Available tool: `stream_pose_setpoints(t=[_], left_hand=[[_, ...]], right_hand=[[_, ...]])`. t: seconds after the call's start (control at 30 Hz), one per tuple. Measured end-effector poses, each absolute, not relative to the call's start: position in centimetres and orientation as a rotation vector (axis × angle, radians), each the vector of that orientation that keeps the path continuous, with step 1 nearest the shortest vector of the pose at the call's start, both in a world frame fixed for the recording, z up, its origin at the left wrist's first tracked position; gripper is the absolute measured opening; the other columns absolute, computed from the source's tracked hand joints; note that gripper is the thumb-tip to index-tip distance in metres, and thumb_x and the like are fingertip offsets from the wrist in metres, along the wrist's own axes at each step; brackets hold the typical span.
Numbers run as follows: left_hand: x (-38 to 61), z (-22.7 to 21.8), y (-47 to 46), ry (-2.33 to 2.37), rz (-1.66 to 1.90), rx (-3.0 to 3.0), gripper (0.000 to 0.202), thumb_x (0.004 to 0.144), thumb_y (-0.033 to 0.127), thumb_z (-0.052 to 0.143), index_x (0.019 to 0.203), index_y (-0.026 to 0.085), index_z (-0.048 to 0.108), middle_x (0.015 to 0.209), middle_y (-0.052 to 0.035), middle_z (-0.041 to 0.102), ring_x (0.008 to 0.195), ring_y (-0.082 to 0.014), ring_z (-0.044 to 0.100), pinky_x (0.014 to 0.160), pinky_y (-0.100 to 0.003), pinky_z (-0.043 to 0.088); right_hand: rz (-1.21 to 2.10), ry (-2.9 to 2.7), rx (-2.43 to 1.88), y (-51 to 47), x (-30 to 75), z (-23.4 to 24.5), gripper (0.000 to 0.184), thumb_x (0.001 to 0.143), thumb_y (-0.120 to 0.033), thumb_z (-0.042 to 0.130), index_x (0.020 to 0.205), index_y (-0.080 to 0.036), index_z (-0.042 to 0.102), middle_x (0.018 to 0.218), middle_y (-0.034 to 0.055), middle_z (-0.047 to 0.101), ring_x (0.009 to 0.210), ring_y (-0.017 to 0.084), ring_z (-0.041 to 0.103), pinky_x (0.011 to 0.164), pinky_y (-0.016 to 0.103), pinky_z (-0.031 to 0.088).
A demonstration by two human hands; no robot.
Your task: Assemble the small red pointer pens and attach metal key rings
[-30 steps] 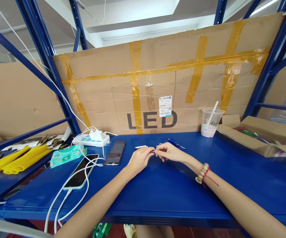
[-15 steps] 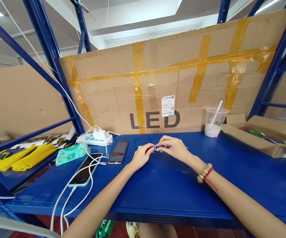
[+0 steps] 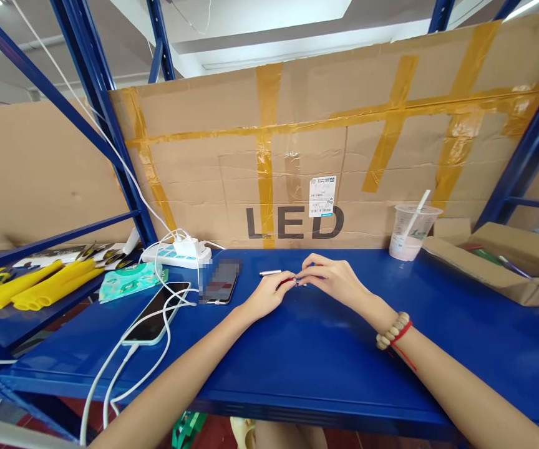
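Note:
Over the middle of the blue shelf, my left hand (image 3: pixel 269 294) is closed on a small red piece (image 3: pixel 287 282) with a shiny end. Its kind is too small to tell, and most of it is hidden by fingers. My right hand (image 3: pixel 332 279) meets it from the right, thumb and fingertips pinched together at that shiny end. Whatever the right fingertips grip cannot be made out. Just behind my left hand lies a slim silvery rod (image 3: pixel 270 272), partly hidden. A bead bracelet and red string (image 3: pixel 393 330) circle my right wrist.
Left of my hands lie a dark phone (image 3: pixel 223 280), a second phone (image 3: pixel 157 315) with white cables, a teal packet (image 3: pixel 131 282) and a power strip (image 3: pixel 176 254). Yellow tubes (image 3: pixel 54 284) lie farther left. A plastic cup (image 3: pixel 412 232) and an open carton (image 3: pixel 498 268) stand right, before taped cardboard (image 3: pixel 204 181).
The view has shifted slightly. My hands stay together at the small piece, the right fingers bent more closely over it. The silvery rod behind my left hand now shows more clearly.

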State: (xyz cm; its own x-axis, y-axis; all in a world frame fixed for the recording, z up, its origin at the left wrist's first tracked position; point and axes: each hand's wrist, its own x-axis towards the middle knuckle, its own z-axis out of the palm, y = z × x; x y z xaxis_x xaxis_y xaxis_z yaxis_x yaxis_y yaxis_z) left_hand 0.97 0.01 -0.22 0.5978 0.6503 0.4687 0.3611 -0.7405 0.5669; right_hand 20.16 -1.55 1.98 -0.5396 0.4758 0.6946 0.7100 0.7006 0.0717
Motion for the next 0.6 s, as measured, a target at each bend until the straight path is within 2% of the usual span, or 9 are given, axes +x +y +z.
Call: stream_pose_setpoints(t=[0.17,0.3,0.5,0.6], left_hand=[[1.26,-0.39,-0.41,0.886,0.996,2.312,0.021,0.089,0.029,0.041,0.093,0.016,0.057,0.082,-0.0014,0.061,0.071,-0.0123,0.055,0.068,-0.022,0.041],[1.28,-0.43,-0.49,0.864,0.974,2.335,0.019,0.089,0.025,0.04,0.094,0.016,0.056,0.081,-0.0019,0.061,0.072,-0.0126,0.055,0.069,-0.023,0.041],[1.25,-0.63,-0.55,0.804,1.025,2.386,0.014,0.088,0.023,0.042,0.089,0.018,0.055,0.089,-0.0027,0.063,0.083,-0.0144,0.058,0.076,-0.024,0.042],[1.26,-0.75,-0.72,0.834,1.039,2.402,0.012,0.088,0.022,0.042,0.088,0.019,0.053,0.089,-0.0025,0.063,0.081,-0.0145,0.059,0.074,-0.024,0.044]], right_hand=[[-0.415,-2.237,-0.881,-1.27,20.64,1.94,0.033,0.089,-0.039,0.043,0.08,-0.024,0.071,0.082,0.0011,0.061,0.057,0.006,0.055,0.048,0.019,0.033],[-0.253,-2.201,-0.943,-1.31,20.67,2.03,0.026,0.084,-0.038,0.052,0.074,-0.024,0.071,0.08,0.0,0.061,0.061,0.007,0.055,0.051,0.019,0.035],[-0.049,-2.19,-1.063,-1.55,20.35,2.2,0.015,0.077,-0.034,0.063,0.069,-0.022,0.069,0.08,-0.0017,0.061,0.062,0.007,0.055,0.055,0.02,0.036],[0.015,-2.15,-1.091,-1.53,20.01,2.01,0.016,0.077,-0.034,0.063,0.068,-0.021,0.068,0.078,-0.0011,0.061,0.059,0.007,0.054,0.053,0.02,0.036]])
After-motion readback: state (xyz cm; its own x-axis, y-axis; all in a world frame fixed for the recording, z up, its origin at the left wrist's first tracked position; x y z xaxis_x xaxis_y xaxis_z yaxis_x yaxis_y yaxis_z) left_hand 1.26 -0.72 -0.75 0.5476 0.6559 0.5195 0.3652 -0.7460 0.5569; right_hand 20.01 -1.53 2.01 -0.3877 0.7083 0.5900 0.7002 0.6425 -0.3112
